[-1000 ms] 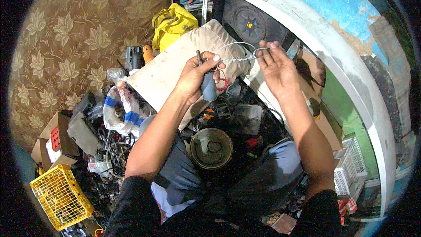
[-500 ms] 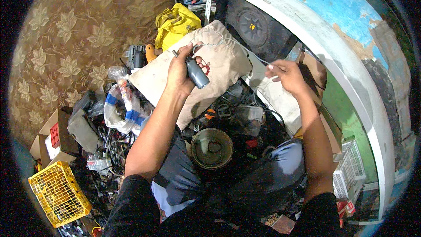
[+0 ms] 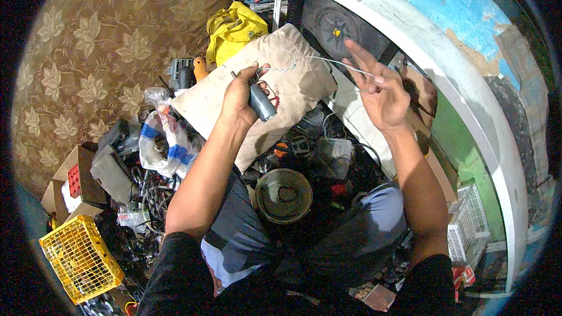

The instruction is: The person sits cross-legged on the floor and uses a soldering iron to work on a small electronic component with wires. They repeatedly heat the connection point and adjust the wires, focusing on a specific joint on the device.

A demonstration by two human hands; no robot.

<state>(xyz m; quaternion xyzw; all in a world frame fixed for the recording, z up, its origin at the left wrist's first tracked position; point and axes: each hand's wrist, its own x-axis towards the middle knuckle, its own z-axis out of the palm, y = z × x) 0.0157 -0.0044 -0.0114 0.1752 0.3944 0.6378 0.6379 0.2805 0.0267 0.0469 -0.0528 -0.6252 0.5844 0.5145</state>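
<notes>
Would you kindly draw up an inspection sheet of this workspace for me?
Surface: beige cushion lies below the held cylinder.
Job's things: cylinder, dark grey; pale wire, partly twisted.
Clutter: round bowl near centre; clear plastic tub beside it; yellow crate at lower left.
Grips: left hand closed around the cylinder; right hand at the wire, fingers spread, pinch unclear.
Cables: pale wire stretches between both hands; dark tangle towards lower left.
Surroundings: brown leaf-patterned fabric at left; speaker at upper right.

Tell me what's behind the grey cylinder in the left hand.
Behind the grey cylinder in the left hand is the cream cushion, visible around both. The part directly behind them is covered and cannot be seen.
</notes>
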